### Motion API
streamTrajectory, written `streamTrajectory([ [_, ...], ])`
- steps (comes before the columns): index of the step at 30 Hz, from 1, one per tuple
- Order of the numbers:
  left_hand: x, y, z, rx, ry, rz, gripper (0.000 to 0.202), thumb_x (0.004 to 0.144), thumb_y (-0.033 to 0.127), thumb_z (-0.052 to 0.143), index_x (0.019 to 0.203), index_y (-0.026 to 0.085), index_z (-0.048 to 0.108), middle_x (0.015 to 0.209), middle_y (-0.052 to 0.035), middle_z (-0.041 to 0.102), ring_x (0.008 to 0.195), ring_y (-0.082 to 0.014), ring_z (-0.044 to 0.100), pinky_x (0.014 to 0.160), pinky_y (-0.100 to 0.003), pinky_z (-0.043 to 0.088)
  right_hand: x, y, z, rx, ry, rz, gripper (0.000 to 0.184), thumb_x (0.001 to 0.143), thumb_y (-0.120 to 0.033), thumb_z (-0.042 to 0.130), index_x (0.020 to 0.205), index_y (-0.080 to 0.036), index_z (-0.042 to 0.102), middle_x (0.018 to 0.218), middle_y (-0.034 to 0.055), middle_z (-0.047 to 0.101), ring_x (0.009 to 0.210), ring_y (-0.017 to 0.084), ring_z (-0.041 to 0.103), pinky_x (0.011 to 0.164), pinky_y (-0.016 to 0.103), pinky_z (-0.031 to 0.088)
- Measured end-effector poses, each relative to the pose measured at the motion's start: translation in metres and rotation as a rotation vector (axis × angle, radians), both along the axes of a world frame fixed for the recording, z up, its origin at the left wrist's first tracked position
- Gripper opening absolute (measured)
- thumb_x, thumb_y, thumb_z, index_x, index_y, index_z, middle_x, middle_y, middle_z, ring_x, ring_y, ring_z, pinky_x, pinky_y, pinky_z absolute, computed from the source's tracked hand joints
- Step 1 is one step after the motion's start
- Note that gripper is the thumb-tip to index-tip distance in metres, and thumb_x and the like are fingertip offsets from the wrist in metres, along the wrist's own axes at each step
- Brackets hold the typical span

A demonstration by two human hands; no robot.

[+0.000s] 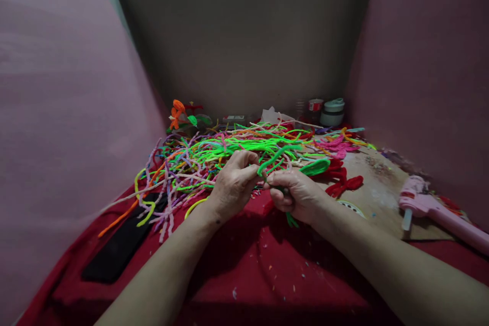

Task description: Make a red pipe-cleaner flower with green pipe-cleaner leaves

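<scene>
My left hand (pixel 237 183) is closed in a pinch, its thumb and fingertips at the lower end of a bent green pipe cleaner (pixel 275 157). Close beside it, my right hand (pixel 292 193) has its fingers curled, thumb pressed on the index finger, at the same green piece. Green ends (pixel 292 220) poke out below the right palm. Where the fingertips meet, the exact join is hidden. Just past my right hand lies a looped green pipe-cleaner leaf (pixel 315 167), with red pipe-cleaner loops (pixel 347 184) to its right.
A large heap of coloured pipe cleaners (pixel 229 150) spreads behind my hands. A black phone (pixel 118 244) lies left on the red cloth (pixel 237 275). At right, a pink glue gun (pixel 420 198) rests on a board (pixel 382 204). An orange flower (pixel 177 112) and a lidded container (pixel 333 112) stand behind.
</scene>
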State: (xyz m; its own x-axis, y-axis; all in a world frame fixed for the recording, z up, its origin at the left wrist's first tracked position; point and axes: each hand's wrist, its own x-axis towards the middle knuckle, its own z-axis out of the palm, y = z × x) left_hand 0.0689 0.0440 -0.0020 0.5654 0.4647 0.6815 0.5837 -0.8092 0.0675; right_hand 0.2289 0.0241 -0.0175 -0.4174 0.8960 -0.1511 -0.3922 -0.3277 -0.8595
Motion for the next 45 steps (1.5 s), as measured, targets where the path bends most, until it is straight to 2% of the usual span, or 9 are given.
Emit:
streamTrajectory([
  [6,0.001,-0.01,0.013,-0.146,0.15,0.103,0.019,0.081,0.025,0.048,0.068,0.016,0.058,0.066,-0.0032,0.056,0.07,-0.017,0.044,0.07,-0.033,0.032,-0.004,-0.005,0.003,0.356,-0.342,-0.173,0.021,0.067,-0.024,0.054,0.05,-0.019,0.042,0.039,-0.0075,0.033,0.036,0.005,0.023,0.037,0.021,0.015],
  [13,0.0,-0.016,0.022,-1.122,-0.348,0.028,0.018,0.072,0.031,0.056,0.066,0.014,0.058,0.057,0.0021,0.051,0.051,-0.0094,0.04,0.049,-0.023,0.03,-0.003,-0.023,0.003,1.057,-0.956,-0.405,0.019,0.078,-0.018,0.045,0.059,-0.02,0.043,0.053,-0.0025,0.041,0.049,0.01,0.035,0.052,0.026,0.024],
  [16,-0.002,-0.016,0.023,-1.295,-0.485,0.031,0.018,0.065,0.029,0.062,0.059,0.013,0.056,0.051,0.0046,0.046,0.046,-0.0065,0.035,0.046,-0.021,0.026,-0.003,-0.025,0.002,1.119,-0.983,-0.39,0.018,0.08,-0.018,0.043,0.063,-0.02,0.044,0.055,-0.0017,0.042,0.05,0.011,0.036,0.053,0.026,0.024],
  [20,-0.002,-0.014,0.023,-1.37,-0.59,0.016,0.014,0.061,0.025,0.065,0.06,0.012,0.057,0.052,0.004,0.05,0.047,-0.006,0.039,0.048,-0.02,0.029,-0.003,-0.021,0.003,0.958,-0.878,-0.36,0.022,0.081,-0.021,0.044,0.059,-0.019,0.044,0.052,-0.0031,0.039,0.049,0.01,0.034,0.051,0.025,0.023],
  [27,0.001,-0.013,0.023,-1.135,-0.522,0.013,0.019,0.068,0.032,0.064,0.066,0.013,0.06,0.059,0.0008,0.056,0.052,-0.0092,0.047,0.052,-0.021,0.037,-0.005,-0.013,0.008,0.333,-0.284,-0.215,0.018,0.07,-0.024,0.053,0.054,-0.018,0.046,0.042,-0.0089,0.028,0.037,0.005,0.019,0.039,0.022,0.014],
  [33,0.0,-0.009,0.015,-0.303,-0.206,-0.014,0.021,0.076,0.031,0.06,0.094,0.021,0.064,0.09,-0.0046,0.058,0.088,-0.0172,0.052,0.078,-0.029,0.042,-0.004,-0.008,0.008,0.151,-0.091,-0.191,0.015,0.063,-0.02,0.055,0.053,-0.019,0.044,0.034,-0.0108,0.027,0.031,0.003,0.016,0.033,0.021,0.009],
  [36,-0.002,-0.007,0.013,-0.041,-0.114,0.012,0.026,0.076,0.031,0.06,0.101,0.024,0.063,0.092,-0.0045,0.055,0.09,-0.0172,0.048,0.081,-0.031,0.04,-0.003,-0.007,0.006,0.143,-0.058,-0.159,0.017,0.065,-0.019,0.055,0.053,-0.019,0.042,0.035,-0.0107,0.028,0.031,0.003,0.016,0.032,0.02,0.008],
  [40,-0.003,-0.008,0.017,-0.034,-0.008,-0.058,0.011,0.08,0.025,0.056,0.082,0.022,0.066,0.087,-0.0043,0.057,0.088,-0.0172,0.046,0.078,-0.029,0.038,-0.003,-0.008,0.006,0.15,-0.063,-0.135,0.015,0.065,-0.018,0.054,0.053,-0.019,0.045,0.035,-0.0105,0.028,0.031,0.004,0.016,0.032,0.02,0.009],
  [45,0.0,-0.014,0.023,-0.284,-0.016,-0.073,0.012,0.083,0.023,0.05,0.075,0.017,0.057,0.079,-0.0031,0.056,0.08,-0.0155,0.046,0.076,-0.028,0.036,-0.003,-0.01,0.006,0.187,-0.085,-0.081,0.012,0.067,-0.019,0.052,0.056,-0.018,0.05,0.035,-0.0102,0.027,0.032,0.005,0.016,0.033,0.021,0.01],
])
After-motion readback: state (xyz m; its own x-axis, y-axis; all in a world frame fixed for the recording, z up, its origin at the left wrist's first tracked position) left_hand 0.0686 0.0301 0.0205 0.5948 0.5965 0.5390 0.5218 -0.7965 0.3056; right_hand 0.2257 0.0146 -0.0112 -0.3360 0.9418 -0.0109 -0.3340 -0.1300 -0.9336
